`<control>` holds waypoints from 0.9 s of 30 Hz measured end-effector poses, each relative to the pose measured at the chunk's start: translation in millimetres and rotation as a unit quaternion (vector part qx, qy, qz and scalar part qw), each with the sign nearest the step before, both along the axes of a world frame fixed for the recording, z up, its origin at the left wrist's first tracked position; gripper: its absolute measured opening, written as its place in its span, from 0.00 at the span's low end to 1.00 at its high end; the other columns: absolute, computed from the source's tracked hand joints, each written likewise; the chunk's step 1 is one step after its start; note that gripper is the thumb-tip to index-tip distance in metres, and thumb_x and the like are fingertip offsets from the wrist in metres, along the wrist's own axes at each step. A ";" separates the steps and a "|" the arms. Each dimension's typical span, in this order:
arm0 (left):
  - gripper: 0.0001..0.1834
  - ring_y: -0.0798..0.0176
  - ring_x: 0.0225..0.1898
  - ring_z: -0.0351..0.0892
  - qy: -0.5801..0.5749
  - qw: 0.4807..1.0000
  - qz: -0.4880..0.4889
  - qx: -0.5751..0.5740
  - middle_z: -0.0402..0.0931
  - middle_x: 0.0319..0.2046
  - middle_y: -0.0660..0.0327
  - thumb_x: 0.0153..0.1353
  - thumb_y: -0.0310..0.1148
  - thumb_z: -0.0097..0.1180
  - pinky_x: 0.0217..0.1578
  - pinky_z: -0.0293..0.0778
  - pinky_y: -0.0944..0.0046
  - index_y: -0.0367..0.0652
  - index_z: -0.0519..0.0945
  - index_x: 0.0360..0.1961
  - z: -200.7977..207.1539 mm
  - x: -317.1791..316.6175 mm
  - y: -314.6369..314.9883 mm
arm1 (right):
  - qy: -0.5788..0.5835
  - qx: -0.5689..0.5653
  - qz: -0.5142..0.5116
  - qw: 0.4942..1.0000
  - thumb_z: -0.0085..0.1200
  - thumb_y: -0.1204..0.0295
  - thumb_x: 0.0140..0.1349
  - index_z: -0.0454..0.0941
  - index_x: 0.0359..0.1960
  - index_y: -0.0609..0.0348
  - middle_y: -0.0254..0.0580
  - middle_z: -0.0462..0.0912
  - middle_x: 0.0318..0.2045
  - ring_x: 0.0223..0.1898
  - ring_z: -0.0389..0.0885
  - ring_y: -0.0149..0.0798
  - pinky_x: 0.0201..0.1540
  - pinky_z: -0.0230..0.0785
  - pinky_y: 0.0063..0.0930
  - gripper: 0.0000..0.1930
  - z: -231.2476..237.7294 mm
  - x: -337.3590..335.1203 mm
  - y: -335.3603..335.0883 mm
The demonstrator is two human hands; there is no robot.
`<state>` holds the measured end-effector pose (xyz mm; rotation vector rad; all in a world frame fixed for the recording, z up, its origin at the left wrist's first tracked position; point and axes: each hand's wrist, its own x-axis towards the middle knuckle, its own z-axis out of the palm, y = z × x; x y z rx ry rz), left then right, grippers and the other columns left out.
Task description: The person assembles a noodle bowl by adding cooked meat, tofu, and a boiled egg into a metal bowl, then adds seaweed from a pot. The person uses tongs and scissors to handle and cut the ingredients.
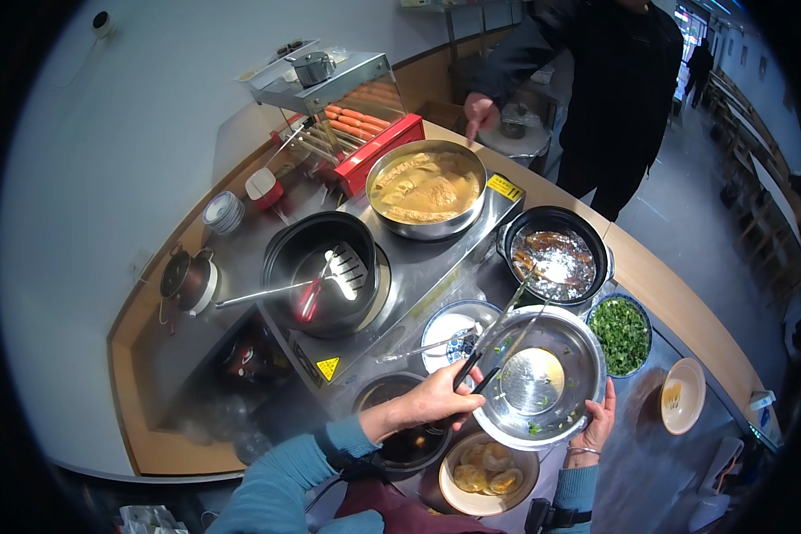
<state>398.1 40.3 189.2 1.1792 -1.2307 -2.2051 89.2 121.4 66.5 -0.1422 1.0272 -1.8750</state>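
My left hand is closed around the black handles of metal tongs. The tongs' arms are spread and reach over the left side of a shiny steel bowl, toward a dark pot of bubbling liquid with brown pieces. My right hand grips the bowl's right rim. Inside the bowl lie only a few green scraps. Just below it stands a pale bowl holding several browned, flat round food pieces. A blue-and-white plate with a metal utensil on it sits left of the steel bowl.
Chopped greens fill a bowl at right, near a tan bowl. Farther back are a steel pan of broth, a black pot with a slotted turner, and a sausage roller. Across the counter, a person's hand points down.
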 end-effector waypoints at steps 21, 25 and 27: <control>0.31 0.40 0.45 0.81 -0.488 0.660 -0.077 -0.566 0.79 0.42 0.45 0.53 0.44 0.64 0.44 0.78 0.45 0.35 0.73 0.54 60.9 167.3 -163.6 | 0.218 0.264 0.074 0.936 0.50 0.84 0.47 0.75 0.55 0.67 0.41 0.84 0.38 0.34 0.82 0.37 0.36 0.76 0.28 0.28 -65.3 22.2 -5.1; 0.31 0.41 0.49 0.81 -0.542 0.655 -0.160 -0.502 0.82 0.46 0.42 0.52 0.46 0.63 0.50 0.77 0.47 0.38 0.78 0.54 82.3 194.2 -264.3 | 0.170 0.269 0.097 0.943 0.51 0.82 0.46 0.79 0.43 0.67 0.38 0.81 0.29 0.27 0.78 0.35 0.31 0.71 0.26 0.19 -58.9 20.3 -5.2; 0.31 0.44 0.52 0.81 -0.556 0.642 -0.179 -0.496 0.83 0.48 0.46 0.51 0.48 0.63 0.52 0.76 0.49 0.41 0.79 0.54 80.6 199.8 -306.6 | 0.173 0.274 0.103 0.941 0.51 0.83 0.46 0.78 0.40 0.66 0.36 0.81 0.28 0.26 0.77 0.34 0.30 0.71 0.26 0.16 -52.7 21.0 -4.7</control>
